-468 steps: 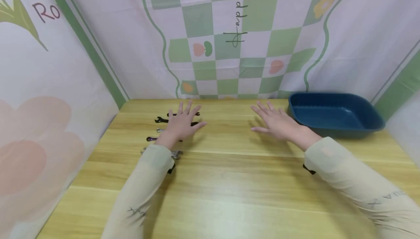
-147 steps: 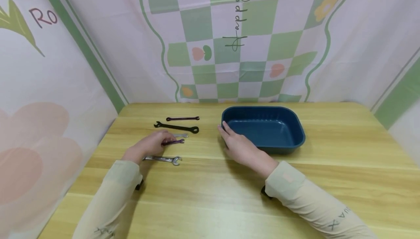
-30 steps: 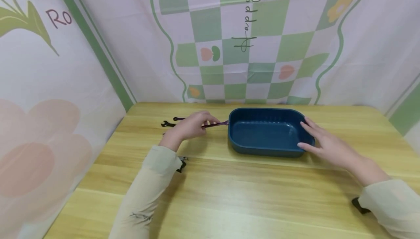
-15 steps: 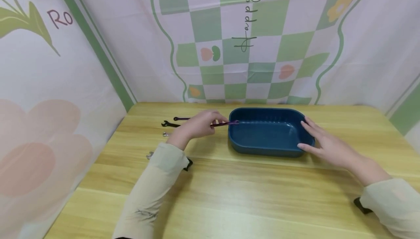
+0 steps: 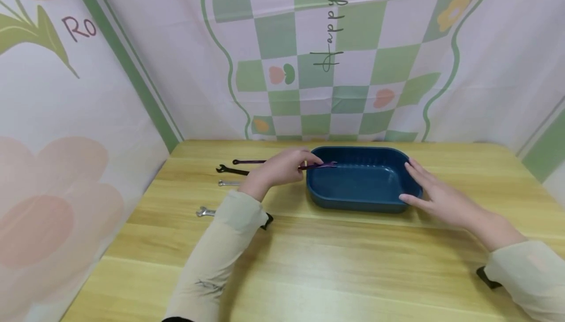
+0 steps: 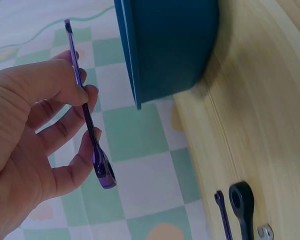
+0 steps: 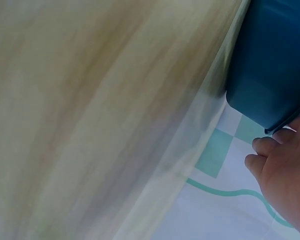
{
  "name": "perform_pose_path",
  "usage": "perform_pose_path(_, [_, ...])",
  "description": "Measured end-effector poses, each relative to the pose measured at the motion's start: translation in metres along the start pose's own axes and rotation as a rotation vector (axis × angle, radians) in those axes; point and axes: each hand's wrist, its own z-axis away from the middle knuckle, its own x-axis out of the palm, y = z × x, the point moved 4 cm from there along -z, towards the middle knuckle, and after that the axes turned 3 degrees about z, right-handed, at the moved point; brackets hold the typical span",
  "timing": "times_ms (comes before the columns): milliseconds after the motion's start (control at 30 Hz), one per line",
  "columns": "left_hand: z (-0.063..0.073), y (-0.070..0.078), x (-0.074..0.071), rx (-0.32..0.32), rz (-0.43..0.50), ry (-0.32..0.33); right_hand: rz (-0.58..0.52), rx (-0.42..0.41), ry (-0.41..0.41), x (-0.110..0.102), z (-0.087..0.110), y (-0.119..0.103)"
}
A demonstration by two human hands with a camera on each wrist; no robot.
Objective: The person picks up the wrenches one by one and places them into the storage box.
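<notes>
My left hand [image 5: 284, 166] pinches a small purple wrench [image 5: 321, 165] and holds it above the left rim of the dark blue tub [image 5: 362, 199]. In the left wrist view the purple wrench [image 6: 87, 115] lies between thumb and curled fingers, beside the tub's outer wall [image 6: 170, 45]. My right hand [image 5: 430, 192] rests with straight fingers against the tub's right end; the right wrist view shows its fingertips [image 7: 270, 150] at the tub's rim [image 7: 277, 75].
On the wooden table [image 5: 335, 263], left of the tub, lie a thin dark wrench [image 5: 247, 161], a black wrench [image 5: 230, 170], a small silver one [image 5: 228, 183] and a larger silver one [image 5: 205, 211]. Patterned cloth walls close the back and sides.
My left hand has carried the purple wrench rightward, from beside the tub's left edge to over its rim. The right hand stays at the tub's right end.
</notes>
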Motion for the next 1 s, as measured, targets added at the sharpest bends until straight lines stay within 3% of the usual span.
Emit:
perform_pose_path(333, [-0.014, 0.010, 0.004, -0.009, 0.016, -0.035, -0.015, 0.002, -0.005, 0.000, -0.001, 0.001])
perform_pose_path(500, [-0.023, 0.016, 0.009, -0.004, -0.024, -0.054, -0.012, 0.003, -0.012, 0.000, -0.001, 0.001])
perform_pose_path(1000, [-0.042, 0.031, 0.026, 0.048, -0.062, -0.068, 0.016, 0.003, 0.001, -0.002, -0.001, -0.003])
